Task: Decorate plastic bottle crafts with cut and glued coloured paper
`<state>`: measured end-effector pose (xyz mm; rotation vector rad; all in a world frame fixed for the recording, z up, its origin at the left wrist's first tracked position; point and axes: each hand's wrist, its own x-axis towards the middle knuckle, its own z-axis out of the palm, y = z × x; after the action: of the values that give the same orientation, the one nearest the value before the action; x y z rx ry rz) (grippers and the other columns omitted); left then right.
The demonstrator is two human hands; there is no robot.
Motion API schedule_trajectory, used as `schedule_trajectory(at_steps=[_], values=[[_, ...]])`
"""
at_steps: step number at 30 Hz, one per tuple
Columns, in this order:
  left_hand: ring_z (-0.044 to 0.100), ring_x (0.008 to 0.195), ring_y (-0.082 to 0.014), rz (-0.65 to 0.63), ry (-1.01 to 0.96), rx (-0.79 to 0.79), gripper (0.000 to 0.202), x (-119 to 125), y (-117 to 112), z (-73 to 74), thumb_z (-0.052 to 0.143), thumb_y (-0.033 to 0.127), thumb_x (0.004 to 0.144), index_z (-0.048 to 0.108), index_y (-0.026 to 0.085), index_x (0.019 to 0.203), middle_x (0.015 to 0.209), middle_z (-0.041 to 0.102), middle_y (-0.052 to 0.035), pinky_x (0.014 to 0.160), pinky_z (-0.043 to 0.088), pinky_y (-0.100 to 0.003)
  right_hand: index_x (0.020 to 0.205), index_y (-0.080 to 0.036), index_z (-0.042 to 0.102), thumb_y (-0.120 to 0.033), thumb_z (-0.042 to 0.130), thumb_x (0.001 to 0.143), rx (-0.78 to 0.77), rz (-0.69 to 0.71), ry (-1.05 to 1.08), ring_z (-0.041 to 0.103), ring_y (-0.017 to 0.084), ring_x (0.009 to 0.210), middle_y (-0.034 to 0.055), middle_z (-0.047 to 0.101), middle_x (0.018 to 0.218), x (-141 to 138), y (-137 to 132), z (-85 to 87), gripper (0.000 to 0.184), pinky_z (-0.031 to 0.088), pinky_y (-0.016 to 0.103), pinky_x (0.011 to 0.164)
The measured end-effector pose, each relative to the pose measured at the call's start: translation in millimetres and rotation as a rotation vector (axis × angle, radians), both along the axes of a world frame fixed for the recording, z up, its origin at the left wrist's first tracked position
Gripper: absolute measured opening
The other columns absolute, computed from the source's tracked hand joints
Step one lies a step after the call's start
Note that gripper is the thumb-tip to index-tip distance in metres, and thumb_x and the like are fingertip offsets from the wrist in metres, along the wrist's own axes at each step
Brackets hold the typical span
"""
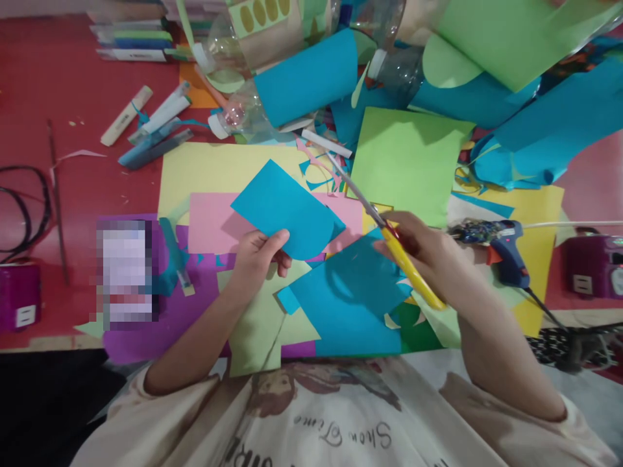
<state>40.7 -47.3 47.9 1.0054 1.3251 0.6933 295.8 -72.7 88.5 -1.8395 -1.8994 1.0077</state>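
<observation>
My left hand (pixel 257 256) pinches the near edge of a blue paper piece (pixel 285 207) with one rounded side, holding it up over the pink sheet (pixel 214 224). My right hand (pixel 418 250) is closed round the yellow handles of a pair of scissors (pixel 384 230), whose blades point up and left towards the light green sheet (pixel 403 162). The blades are apart from the blue piece. A larger blue sheet (pixel 350 298) with a curved cut-out lies under both hands.
A blue glue gun (pixel 496 243) lies right of my right hand, its cord running off to the right. Clear plastic bottles (pixel 233 113), rolled blue paper (pixel 306 74) and green sheets crowd the far side. Pens and glue sticks (pixel 146 123) lie at far left on the red table.
</observation>
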Motion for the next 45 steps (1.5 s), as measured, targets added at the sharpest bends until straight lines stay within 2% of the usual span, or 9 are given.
schedule_trajectory(at_steps=[7, 14, 18, 21, 26, 30, 34, 40, 45], values=[[0.045, 0.031, -0.0080, 0.017, -0.112, -0.007, 0.039, -2, 1, -2.9, 0.063, 0.043, 0.073, 0.052, 0.019, 0.044, 0.039, 0.053, 0.0006, 0.037, 0.040, -0.022, 0.122, -0.018, 0.061, -0.023, 0.061, 0.082, 0.315, 0.220, -0.351, 0.064, 0.032, 0.096, 0.0137, 0.068, 0.104, -21, 71, -29.7, 0.040, 0.051, 0.040, 0.075], [0.046, 0.031, -0.0074, -0.143, -0.135, -0.183, 0.038, -1, 2, 0.5, 0.064, 0.047, 0.070, 0.054, 0.018, 0.048, 0.041, 0.054, 0.0011, 0.035, 0.039, -0.021, 0.117, -0.017, 0.063, -0.028, 0.051, 0.092, 0.408, 0.097, -0.149, 0.060, 0.028, 0.113, 0.0136, 0.064, 0.119, -23, 67, -35.4, 0.030, 0.048, 0.049, 0.098], [0.046, 0.031, -0.0075, -0.240, -0.138, -0.230, 0.038, 4, 4, 6.8, 0.063, 0.045, 0.070, 0.055, 0.017, 0.045, 0.039, 0.053, -0.0003, 0.034, 0.037, -0.021, 0.108, -0.023, 0.059, -0.049, 0.051, 0.093, 0.266, -0.018, 0.317, 0.064, 0.019, 0.087, 0.0075, 0.066, 0.102, -33, 50, -33.9, 0.031, 0.055, 0.036, 0.076], [0.048, 0.032, -0.0081, -0.357, -0.140, -0.250, 0.038, 8, 12, 10.7, 0.064, 0.044, 0.071, 0.056, 0.017, 0.045, 0.040, 0.055, -0.0011, 0.034, 0.037, -0.021, 0.111, -0.025, 0.052, -0.058, 0.054, 0.089, 0.082, -0.055, 0.647, 0.057, 0.013, 0.068, 0.0015, 0.061, 0.086, -40, 44, -36.4, 0.040, 0.047, 0.026, 0.055], [0.053, 0.038, -0.0093, -0.461, -0.030, -0.149, 0.041, 13, 26, 2.4, 0.063, 0.049, 0.077, 0.058, 0.017, 0.052, 0.045, 0.059, -0.0014, 0.038, 0.040, -0.020, 0.118, -0.029, 0.044, -0.055, 0.064, 0.081, -0.026, -0.077, 0.716, 0.045, 0.011, 0.058, -0.0037, 0.051, 0.075, -40, 46, -43.1, 0.049, 0.035, 0.024, 0.046], [0.065, 0.061, -0.0142, -0.310, 0.016, 0.051, 0.037, 13, 27, -10.6, 0.061, 0.054, 0.082, 0.067, 0.018, 0.081, 0.070, 0.071, -0.0028, 0.054, 0.049, -0.022, 0.119, -0.032, 0.041, -0.054, 0.066, 0.079, 0.014, -0.148, 0.696, 0.043, 0.013, 0.055, -0.0052, 0.043, 0.069, -40, 45, -44.9, 0.053, 0.035, 0.027, 0.047], [0.069, 0.085, -0.0160, -0.124, -0.103, 0.225, 0.034, 11, 28, -21.7, 0.060, 0.042, 0.086, 0.060, 0.022, 0.113, 0.095, 0.073, -0.0019, 0.074, 0.054, -0.024, 0.117, -0.031, 0.040, -0.053, 0.067, 0.080, 0.060, -0.197, 0.719, 0.041, 0.013, 0.052, -0.0068, 0.044, 0.066, -43, 41, -47.8, 0.051, 0.036, 0.028, 0.049], [0.068, 0.073, -0.0120, -0.024, -0.299, 0.343, 0.038, 9, 37, -38.7, 0.071, 0.042, 0.079, 0.050, 0.023, 0.104, 0.083, 0.070, 0.0017, 0.069, 0.054, -0.022, 0.115, -0.031, 0.042, -0.052, 0.069, 0.081, 0.240, -0.196, 0.744, 0.041, 0.012, 0.050, -0.0089, 0.044, 0.058, -46, 39, -61.7, 0.049, 0.030, 0.027, 0.046], [0.066, 0.068, -0.0087, -0.002, -0.319, 0.365, 0.031, 10, 38, -41.0, 0.075, 0.034, 0.077, 0.048, 0.024, 0.090, 0.071, 0.064, 0.0068, 0.063, 0.051, -0.017, 0.107, -0.031, 0.044, -0.056, 0.071, 0.078, 0.218, -0.236, 0.762, 0.037, 0.011, 0.046, -0.0106, 0.039, 0.053, -50, 35, -58.8, 0.047, 0.027, 0.026, 0.043]])
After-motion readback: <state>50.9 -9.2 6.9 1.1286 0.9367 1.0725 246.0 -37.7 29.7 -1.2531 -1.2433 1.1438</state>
